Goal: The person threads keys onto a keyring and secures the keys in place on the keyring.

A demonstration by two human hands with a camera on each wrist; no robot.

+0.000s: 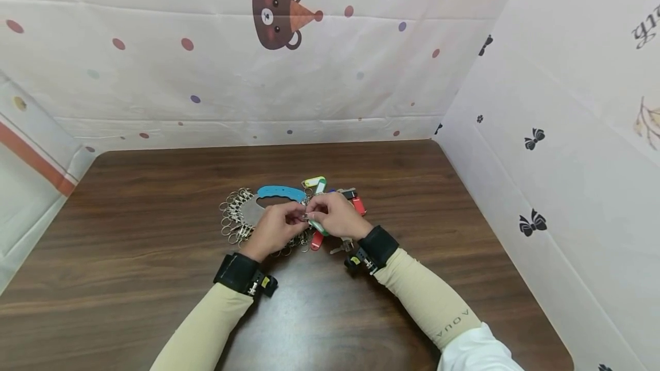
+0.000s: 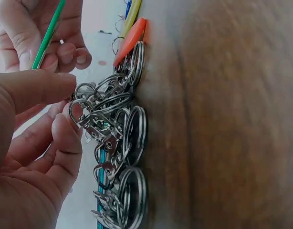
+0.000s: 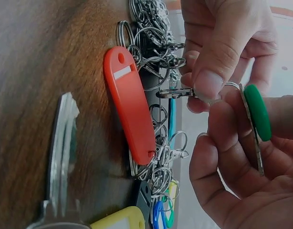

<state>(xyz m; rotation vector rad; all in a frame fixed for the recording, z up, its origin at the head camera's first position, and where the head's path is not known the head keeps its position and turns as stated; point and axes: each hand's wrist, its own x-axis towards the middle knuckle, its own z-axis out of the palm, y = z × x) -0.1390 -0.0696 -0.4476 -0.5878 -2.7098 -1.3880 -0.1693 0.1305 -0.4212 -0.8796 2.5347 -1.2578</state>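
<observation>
A large key ring with a blue grip (image 1: 281,191) and a grey metal plate lies on the table, many clips and split rings (image 1: 234,216) fanned around its edge. My left hand (image 1: 273,228) pinches one small metal clip (image 3: 177,93) between thumb and fingers. With my right hand (image 1: 337,216) I hold a green key tag (image 3: 257,112) close to the left fingertips. A flat metal key (image 3: 259,155) shows alongside that tag, and a thin ring (image 3: 231,84) links toward the left fingertips. The exact joint is hidden by the fingers.
A red key tag (image 3: 130,105) lies beside the rings, with a loose-looking key (image 3: 63,152) near it on the wooden table (image 1: 154,245). Another red tag (image 1: 358,205), a yellow tag (image 1: 313,181) and a black tag lie beyond my right hand. A printed cloth wall (image 1: 227,73) rises behind.
</observation>
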